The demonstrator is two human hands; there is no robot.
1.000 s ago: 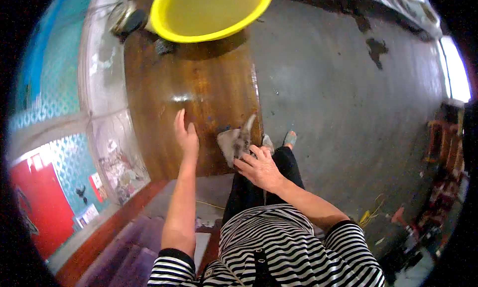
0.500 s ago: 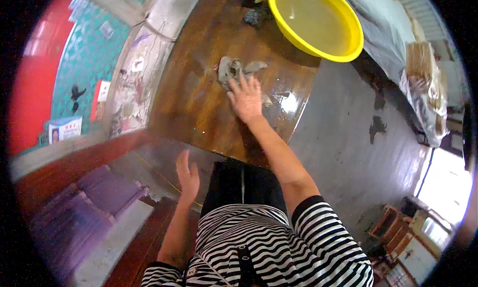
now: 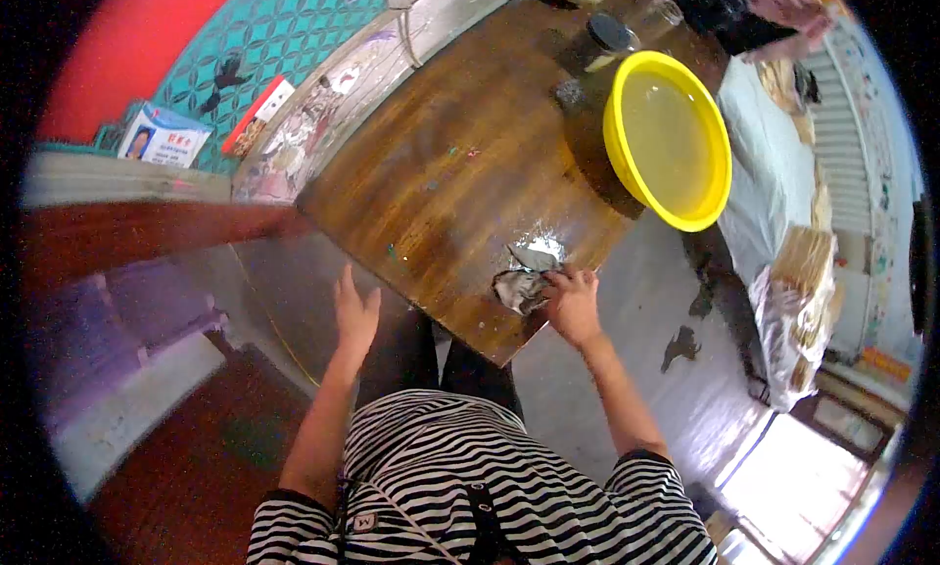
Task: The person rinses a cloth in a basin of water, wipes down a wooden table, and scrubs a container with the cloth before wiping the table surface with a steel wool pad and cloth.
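Observation:
A crumpled grey wet cloth (image 3: 519, 291) lies on the brown wooden table (image 3: 441, 193), close to its near right corner. My right hand (image 3: 575, 306) is at the cloth's right side, its fingers curled onto the edge of the fabric. Shiny wet patches show on the wood just beyond it. My left hand (image 3: 355, 310) hangs in the air off the table's near left edge, thumb and fingers apart, holding nothing. On the far right of the tabletop stands a yellow basin (image 3: 619, 149) with cloudy water in it.
A dark-lidded jar (image 3: 609, 33) and a clear glass container (image 3: 658, 17) stand behind the basin. A dark scouring pad-like lump (image 3: 568, 95) lies beside it. Left of the table is a worn window ledge (image 3: 294, 144); plastic-wrapped goods (image 3: 798, 310) are at right.
My right hand has drawn the cloth toward the table's near right corner, its fingers now curled at the edge rather than spread over it. The view has shifted; my left hand stays off the table.

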